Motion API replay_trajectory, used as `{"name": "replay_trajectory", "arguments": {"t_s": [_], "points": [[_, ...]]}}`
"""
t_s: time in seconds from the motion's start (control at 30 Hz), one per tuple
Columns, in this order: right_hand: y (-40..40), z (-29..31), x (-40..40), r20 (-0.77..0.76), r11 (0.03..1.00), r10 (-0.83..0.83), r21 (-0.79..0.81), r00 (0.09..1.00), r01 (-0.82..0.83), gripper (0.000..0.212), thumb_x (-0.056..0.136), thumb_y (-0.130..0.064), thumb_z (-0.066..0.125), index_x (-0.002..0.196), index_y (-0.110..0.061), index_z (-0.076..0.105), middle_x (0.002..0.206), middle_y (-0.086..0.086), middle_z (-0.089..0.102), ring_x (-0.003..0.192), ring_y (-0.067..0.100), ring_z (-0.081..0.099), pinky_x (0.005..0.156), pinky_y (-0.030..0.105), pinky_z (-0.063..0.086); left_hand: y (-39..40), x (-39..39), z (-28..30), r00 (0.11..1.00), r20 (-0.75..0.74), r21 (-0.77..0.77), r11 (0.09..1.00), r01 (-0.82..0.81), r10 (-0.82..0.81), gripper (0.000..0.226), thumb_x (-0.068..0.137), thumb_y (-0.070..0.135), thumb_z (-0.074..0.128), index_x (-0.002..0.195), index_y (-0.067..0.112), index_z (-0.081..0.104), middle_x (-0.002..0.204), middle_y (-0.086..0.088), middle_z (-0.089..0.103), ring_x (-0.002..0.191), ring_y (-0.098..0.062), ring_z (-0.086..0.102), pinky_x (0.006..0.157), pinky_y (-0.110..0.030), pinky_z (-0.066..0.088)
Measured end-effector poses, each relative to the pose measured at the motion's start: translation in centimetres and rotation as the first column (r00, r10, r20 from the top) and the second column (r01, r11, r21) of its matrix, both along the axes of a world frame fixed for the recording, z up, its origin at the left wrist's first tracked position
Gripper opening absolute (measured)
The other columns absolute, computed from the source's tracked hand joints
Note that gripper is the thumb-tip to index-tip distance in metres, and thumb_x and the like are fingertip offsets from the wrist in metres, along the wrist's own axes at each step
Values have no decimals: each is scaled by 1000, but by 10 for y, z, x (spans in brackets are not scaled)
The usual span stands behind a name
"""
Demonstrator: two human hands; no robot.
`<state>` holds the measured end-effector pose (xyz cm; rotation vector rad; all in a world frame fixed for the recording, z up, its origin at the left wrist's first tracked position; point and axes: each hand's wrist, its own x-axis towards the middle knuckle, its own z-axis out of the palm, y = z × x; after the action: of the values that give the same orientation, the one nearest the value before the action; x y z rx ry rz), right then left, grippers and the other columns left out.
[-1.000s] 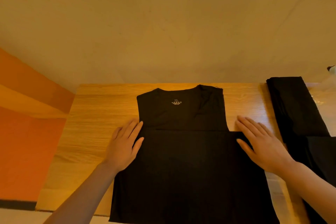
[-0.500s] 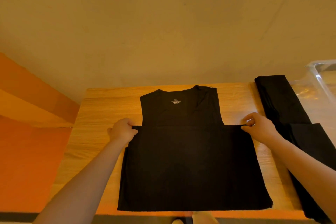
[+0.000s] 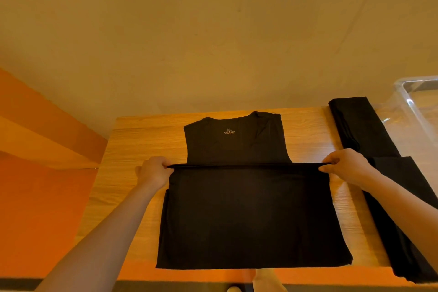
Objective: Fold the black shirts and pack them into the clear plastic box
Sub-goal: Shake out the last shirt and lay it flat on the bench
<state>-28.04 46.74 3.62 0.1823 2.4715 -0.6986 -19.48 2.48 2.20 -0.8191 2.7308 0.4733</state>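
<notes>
A black shirt point(image 3: 246, 215) lies on the wooden table point(image 3: 142, 140), neck end far from me, with a small printed label near the collar. Its lower part is doubled over, and the folded edge runs straight across the middle. My left hand point(image 3: 155, 172) pinches the left end of that edge, and my right hand point(image 3: 346, 164) pinches the right end, holding it taut and slightly raised. More black shirts point(image 3: 369, 140) lie along the table's right side. The clear plastic box point(image 3: 417, 99) stands at the far right, partly cut off.
A beige wall rises behind the table. An orange wall panel point(image 3: 42, 173) fills the left. The table's near edge runs along the bottom of the view, with feet showing below it.
My hands went from lying flat at the shirt's sides to pinching the two ends of the folded edge, which now stands lifted and stretched. The view has pulled back and shifted right, showing the box.
</notes>
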Motion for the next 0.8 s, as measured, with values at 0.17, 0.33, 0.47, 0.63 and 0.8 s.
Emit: {"name": "replay_trajectory", "arguments": {"t_s": [0.17, 0.33, 0.47, 0.63, 0.8], "points": [[8, 22, 7, -64, 995, 22, -99, 998, -28, 14, 87, -17, 67, 101, -17, 68, 95, -2, 65, 93, 16, 60, 85, 33, 47, -2, 16, 40, 996, -94, 221, 975, 24, -3, 10, 93, 28, 62, 98, 19, 64, 97, 9, 58, 104, -18, 55, 86, -33, 38], [13, 52, 23, -110, 974, 22, -222, 994, -46, 11, 87, -14, 66, 92, -24, 66, 89, -3, 68, 85, 13, 65, 69, 21, 46, -1, 44, 82, 952, -180, 599, 795, -94, 249, 8, 88, 20, 67, 96, 20, 68, 97, 11, 63, 92, -4, 54, 87, -32, 38], [5, 80, 14, -269, 944, -98, -331, 958, 4, 8, 87, -17, 66, 92, -24, 67, 72, -8, 63, 73, 7, 60, 69, 23, 42, -10, 37, 100, 895, -238, 647, 748, -145, 378, 7, 87, 20, 69, 91, 25, 69, 96, 6, 67, 90, -10, 59, 86, -35, 41], [-14, 87, -40, -336, 921, -193, -387, 922, 52, 5, 89, -24, 66, 92, -23, 69, 64, -10, 63, 68, 14, 59, 63, 22, 42, -25, -19, 102, 869, -310, 634, 765, -114, 386, 4, 89, 23, 66, 92, 24, 69, 91, 3, 68, 87, -14, 63, 77, -31, 46], [-38, 45, -107, -338, 950, -182, -301, 923, 77, 19, 91, -27, 64, 108, -19, 66, 98, -2, 67, 84, 13, 63, 70, 24, 46, -28, -92, 70, 829, -428, 505, 856, -112, 360, 18, 92, 18, 63, 106, 8, 68, 97, -5, 68, 90, -16, 62, 84, -31, 45]]}}
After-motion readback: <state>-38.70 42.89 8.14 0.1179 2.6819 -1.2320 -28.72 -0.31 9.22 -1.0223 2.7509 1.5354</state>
